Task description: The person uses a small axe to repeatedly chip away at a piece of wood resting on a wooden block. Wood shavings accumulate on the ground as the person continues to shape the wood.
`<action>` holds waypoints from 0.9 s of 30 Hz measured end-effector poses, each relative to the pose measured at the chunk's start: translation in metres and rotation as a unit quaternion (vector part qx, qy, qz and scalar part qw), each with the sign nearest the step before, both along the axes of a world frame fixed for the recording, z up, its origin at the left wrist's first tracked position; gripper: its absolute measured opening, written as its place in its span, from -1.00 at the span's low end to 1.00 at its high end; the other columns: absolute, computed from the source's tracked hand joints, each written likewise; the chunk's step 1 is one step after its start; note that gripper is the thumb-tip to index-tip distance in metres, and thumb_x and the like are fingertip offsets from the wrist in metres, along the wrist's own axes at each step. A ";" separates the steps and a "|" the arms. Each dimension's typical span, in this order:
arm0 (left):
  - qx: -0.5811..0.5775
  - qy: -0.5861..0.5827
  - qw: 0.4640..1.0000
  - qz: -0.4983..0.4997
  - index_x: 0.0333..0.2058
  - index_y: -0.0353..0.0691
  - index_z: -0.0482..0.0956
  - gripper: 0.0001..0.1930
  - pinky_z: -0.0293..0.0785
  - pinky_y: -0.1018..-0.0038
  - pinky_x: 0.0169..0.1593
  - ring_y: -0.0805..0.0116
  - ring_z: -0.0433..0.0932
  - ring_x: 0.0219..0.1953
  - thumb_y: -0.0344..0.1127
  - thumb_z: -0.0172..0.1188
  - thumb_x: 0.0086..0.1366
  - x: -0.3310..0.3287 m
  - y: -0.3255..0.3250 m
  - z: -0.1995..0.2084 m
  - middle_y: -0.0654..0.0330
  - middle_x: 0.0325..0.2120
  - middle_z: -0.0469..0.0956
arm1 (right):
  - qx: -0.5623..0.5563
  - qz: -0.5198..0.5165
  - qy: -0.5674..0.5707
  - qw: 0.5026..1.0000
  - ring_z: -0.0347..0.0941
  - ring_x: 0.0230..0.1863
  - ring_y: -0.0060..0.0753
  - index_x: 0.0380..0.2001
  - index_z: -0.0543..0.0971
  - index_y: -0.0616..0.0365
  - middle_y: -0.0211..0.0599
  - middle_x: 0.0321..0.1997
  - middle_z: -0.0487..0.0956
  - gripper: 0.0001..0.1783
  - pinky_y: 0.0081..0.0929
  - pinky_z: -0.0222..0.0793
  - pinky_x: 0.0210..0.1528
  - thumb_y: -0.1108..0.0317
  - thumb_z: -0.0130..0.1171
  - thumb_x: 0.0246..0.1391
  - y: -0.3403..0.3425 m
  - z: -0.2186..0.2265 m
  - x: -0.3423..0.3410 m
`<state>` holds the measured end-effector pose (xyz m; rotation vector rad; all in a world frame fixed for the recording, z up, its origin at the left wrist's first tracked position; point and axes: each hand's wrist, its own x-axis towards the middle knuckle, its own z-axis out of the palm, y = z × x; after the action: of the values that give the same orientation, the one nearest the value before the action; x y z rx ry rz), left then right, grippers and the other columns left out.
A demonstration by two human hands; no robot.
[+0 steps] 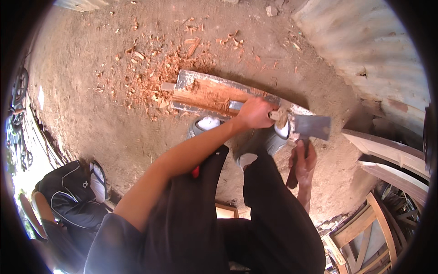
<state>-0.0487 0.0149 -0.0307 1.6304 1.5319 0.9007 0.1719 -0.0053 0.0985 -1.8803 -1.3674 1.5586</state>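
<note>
A long wooden block [205,93] with a pale, worn rim and freshly cut reddish wood lies across the ground before my feet. My left hand [257,113] is closed around the wooden handle of a chisel [236,105]; its metal blade rests on the block and points left, while the frayed handle end sticks out to the right. My right hand [305,160] grips the dark handle of a hatchet [313,127]. The hatchet's broad grey head is raised just right of the chisel's end, apart from it.
Curled wood shavings [157,75] cover the dirt floor [150,146] around the block's left end. Corrugated metal sheeting [365,45] stands at the right. Wooden boards [388,150] and a wooden frame [360,223] lean at the lower right. A black bag [73,192] sits at the left.
</note>
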 end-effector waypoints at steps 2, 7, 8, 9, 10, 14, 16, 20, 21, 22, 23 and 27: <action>-0.024 0.004 1.000 0.001 -0.40 -0.08 0.68 -0.79 0.58 0.04 -0.32 -0.11 0.66 -0.42 -0.15 0.35 -0.02 -0.004 0.000 -0.002 -0.02 -0.55 0.64 | 0.031 -0.070 0.025 0.997 0.30 -0.73 -0.58 -0.15 0.45 0.16 -0.43 -0.59 0.39 -0.68 -0.55 0.19 -0.70 0.09 0.08 0.43 -0.007 0.004 -0.009; -0.007 0.000 1.000 0.030 -0.44 -0.09 0.65 -0.81 0.56 0.03 -0.35 -0.15 0.64 -0.44 -0.18 0.33 -0.05 -0.008 0.001 -0.004 -0.07 -0.56 0.62 | 0.034 0.094 -0.048 0.994 0.27 -0.73 -0.59 -0.20 0.45 0.15 -0.44 -0.63 0.36 -0.75 -0.56 0.15 -0.71 0.18 0.08 0.43 -0.013 -0.011 -0.018; -0.001 0.008 1.000 0.028 -0.44 -0.09 0.65 -0.81 0.56 0.03 -0.35 -0.14 0.64 -0.44 -0.18 0.34 -0.05 -0.010 0.000 -0.006 -0.07 -0.57 0.62 | -0.039 0.065 -0.037 0.996 0.39 -0.67 -0.57 -0.11 0.49 0.22 -0.42 -0.61 0.43 -0.76 -0.51 0.29 -0.64 0.23 0.08 0.42 -0.006 -0.005 -0.016; 0.003 0.016 1.000 0.026 -0.44 -0.09 0.65 -0.80 0.55 0.03 -0.35 -0.14 0.64 -0.44 -0.17 0.34 -0.05 -0.012 -0.001 -0.009 -0.06 -0.57 0.62 | -0.064 0.046 -0.014 0.997 0.39 -0.66 -0.58 -0.11 0.49 0.23 -0.42 -0.61 0.43 -0.76 -0.51 0.28 -0.64 0.24 0.08 0.42 -0.003 0.005 -0.015; 0.006 0.023 0.999 0.023 -0.44 -0.08 0.64 -0.80 0.55 0.03 -0.36 -0.13 0.64 -0.44 -0.16 0.35 -0.05 -0.013 -0.003 -0.011 -0.05 -0.58 0.62 | -0.040 0.024 -0.004 0.999 0.38 -0.67 -0.58 -0.11 0.49 0.22 -0.42 -0.61 0.43 -0.77 -0.51 0.28 -0.64 0.25 0.08 0.42 -0.001 0.006 -0.018; -0.011 -0.019 1.000 0.017 -0.45 -0.08 0.64 -0.80 0.54 0.01 -0.36 -0.14 0.64 -0.44 -0.19 0.33 -0.10 -0.014 -0.007 -0.008 -0.03 -0.60 0.60 | 0.011 -0.038 0.034 0.999 0.37 -0.67 -0.59 -0.07 0.50 0.23 -0.41 -0.61 0.43 -0.77 -0.52 0.29 -0.64 0.27 0.07 0.42 -0.015 0.001 -0.036; -0.037 0.013 0.999 -0.012 -0.45 -0.07 0.64 -0.80 0.54 0.01 -0.35 -0.14 0.64 -0.44 -0.19 0.32 -0.10 -0.017 -0.005 -0.004 -0.02 -0.61 0.60 | 0.003 0.065 -0.020 0.998 0.37 -0.67 -0.59 -0.07 0.50 0.25 -0.41 -0.61 0.45 -0.76 -0.52 0.29 -0.63 0.26 0.08 0.42 -0.008 -0.003 -0.029; -0.035 0.040 0.999 -0.004 -0.43 -0.05 0.65 -0.78 0.54 0.02 -0.34 -0.12 0.65 -0.43 -0.16 0.34 -0.09 -0.021 -0.009 -0.010 -0.01 -0.60 0.60 | -0.029 0.106 -0.022 0.994 0.39 -0.67 -0.58 -0.14 0.49 0.23 -0.41 -0.60 0.46 -0.77 -0.50 0.29 -0.64 0.26 0.08 0.43 0.013 0.011 -0.029; -0.042 0.039 0.998 -0.013 -0.42 -0.05 0.66 -0.78 0.55 0.03 -0.33 -0.11 0.65 -0.43 -0.16 0.34 -0.09 -0.020 -0.009 -0.010 -0.01 -0.59 0.61 | -0.026 0.069 -0.008 0.997 0.39 -0.67 -0.58 -0.13 0.49 0.23 -0.41 -0.60 0.46 -0.77 -0.50 0.29 -0.64 0.25 0.08 0.44 0.010 0.009 -0.030; -0.049 0.038 0.998 -0.022 -0.41 -0.04 0.66 -0.78 0.55 0.03 -0.33 -0.10 0.66 -0.42 -0.16 0.34 -0.09 -0.020 -0.010 -0.009 0.00 -0.59 0.62 | -0.023 0.032 0.006 0.999 0.39 -0.67 -0.57 -0.11 0.49 0.24 -0.41 -0.61 0.45 -0.77 -0.50 0.29 -0.63 0.25 0.07 0.44 0.003 0.004 -0.034; -0.053 0.039 0.997 -0.029 -0.40 -0.04 0.67 -0.78 0.56 0.04 -0.32 -0.09 0.66 -0.41 -0.16 0.34 -0.09 -0.021 -0.009 -0.011 0.01 -0.58 0.62 | -0.018 -0.002 0.022 1.000 0.40 -0.67 -0.57 -0.10 0.49 0.24 -0.41 -0.61 0.45 -0.76 -0.51 0.29 -0.63 0.25 0.07 0.44 0.000 0.000 -0.037; -0.048 0.084 0.993 -0.064 -0.36 -0.02 0.70 -0.76 0.59 0.06 -0.27 -0.04 0.69 -0.36 -0.17 0.33 -0.07 -0.026 -0.015 -0.010 0.04 -0.51 0.67 | 0.011 0.177 -0.082 0.981 0.46 -0.62 -0.46 -0.03 0.50 0.23 -0.31 -0.59 0.54 -0.67 -0.37 0.36 -0.54 0.17 0.17 0.39 0.002 -0.006 -0.035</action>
<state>-0.0746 0.0003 -0.0409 1.7477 1.5378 0.6264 0.1371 -0.0037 0.0929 -1.8636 -1.8699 1.5607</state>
